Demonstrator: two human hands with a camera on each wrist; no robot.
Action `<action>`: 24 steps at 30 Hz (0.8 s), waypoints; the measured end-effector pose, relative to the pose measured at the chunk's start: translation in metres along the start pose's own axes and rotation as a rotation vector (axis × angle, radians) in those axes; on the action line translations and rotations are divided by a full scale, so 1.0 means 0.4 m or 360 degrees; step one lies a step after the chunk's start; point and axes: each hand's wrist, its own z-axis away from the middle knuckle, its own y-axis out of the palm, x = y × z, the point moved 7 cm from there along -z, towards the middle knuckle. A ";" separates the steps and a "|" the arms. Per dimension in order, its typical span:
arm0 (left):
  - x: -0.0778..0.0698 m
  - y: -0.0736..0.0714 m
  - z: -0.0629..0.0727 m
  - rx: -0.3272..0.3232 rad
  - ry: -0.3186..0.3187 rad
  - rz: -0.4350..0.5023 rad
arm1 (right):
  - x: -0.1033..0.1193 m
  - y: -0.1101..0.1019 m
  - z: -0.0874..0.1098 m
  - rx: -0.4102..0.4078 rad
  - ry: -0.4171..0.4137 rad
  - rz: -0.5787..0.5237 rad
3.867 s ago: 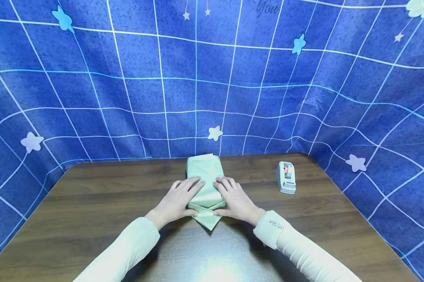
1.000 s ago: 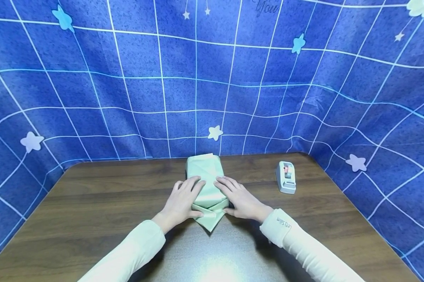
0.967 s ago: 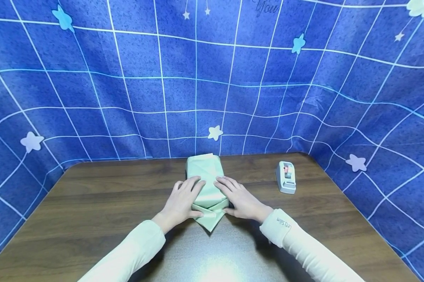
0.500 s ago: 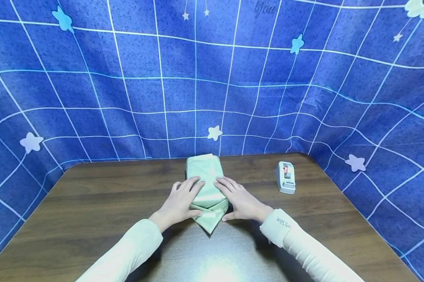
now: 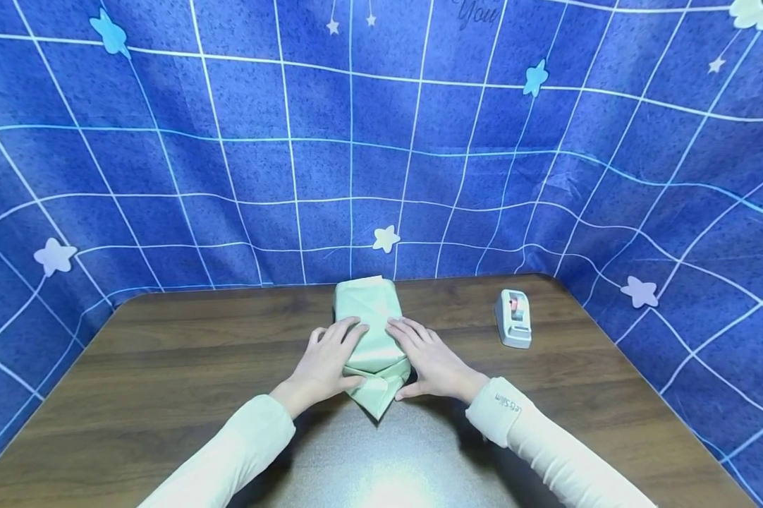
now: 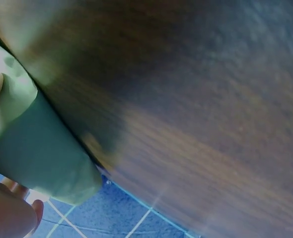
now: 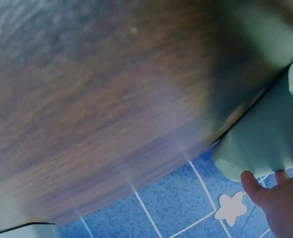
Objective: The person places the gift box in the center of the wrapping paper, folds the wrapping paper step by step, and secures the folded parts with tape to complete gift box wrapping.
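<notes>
A parcel in pale green wrapping paper [image 5: 371, 303] lies near the far edge of the table, with a pointed paper flap [image 5: 376, 403] toward me. My left hand [image 5: 318, 365] rests fingers on the parcel's top left side, its thumb on the flap. On the right side, my right hand [image 5: 437, 365] lays its fingers on the top, and its thumb is by the flap's right edge. The left wrist view shows the parcel's green side [image 6: 47, 148] and a thumb on the flap. In the right wrist view the parcel's other side [image 7: 265, 131] shows; most of that hand is out of frame.
A pale tape dispenser [image 5: 513, 319] stands on the wooden table [image 5: 216, 339], right of the parcel. A blue curtain [image 5: 318, 169] with white lines and stars hangs behind the table and along its sides.
Since the earliest frame, the right thumb has moved off the flap's middle to its right edge. The left thumb has shifted slightly right on the flap. The parcel stays in place.
</notes>
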 end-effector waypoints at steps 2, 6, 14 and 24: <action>0.000 -0.002 -0.001 0.0007 0.0012 0.0026 | 0.000 -0.001 0.000 -0.0011 -0.0012 0.0008; 0.004 -0.004 -0.003 0.0053 0.0063 0.0073 | 0.001 -0.003 0.001 -0.0015 -0.0037 0.0015; 0.003 -0.014 0.011 0.0205 0.0262 0.0083 | 0.000 -0.003 0.002 -0.0025 -0.0056 -0.0012; -0.007 -0.003 0.018 0.0111 0.0272 -0.0058 | 0.002 -0.006 0.001 -0.0039 -0.0065 -0.0038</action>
